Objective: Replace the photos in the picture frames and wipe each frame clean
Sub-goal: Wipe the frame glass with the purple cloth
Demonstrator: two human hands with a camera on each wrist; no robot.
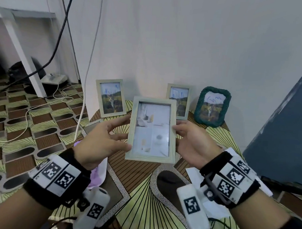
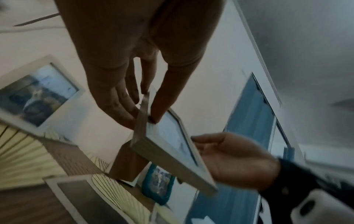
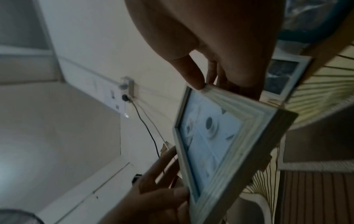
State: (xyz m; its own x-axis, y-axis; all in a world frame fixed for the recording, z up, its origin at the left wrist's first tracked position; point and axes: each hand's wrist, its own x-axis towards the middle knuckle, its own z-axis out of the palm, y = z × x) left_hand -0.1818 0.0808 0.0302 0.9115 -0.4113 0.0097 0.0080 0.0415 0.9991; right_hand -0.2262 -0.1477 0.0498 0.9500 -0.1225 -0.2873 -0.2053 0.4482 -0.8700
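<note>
I hold a pale green wooden picture frame upright above the table, its glass toward me over a pale, washed-out photo. My left hand grips its left edge, thumb on the front and fingers behind. My right hand grips its right edge the same way. In the left wrist view my thumb pinches the frame at its rim. The right wrist view shows the frame with my thumb on its upper corner. Three other frames stand at the back: a pale one, a second pale one half hidden, and a dark green one.
The small table has a patterned green and brown cover. A lilac cloth lies under my left wrist and white paper under my right. A blue panel stands at the right. Cables hang down the wall at left.
</note>
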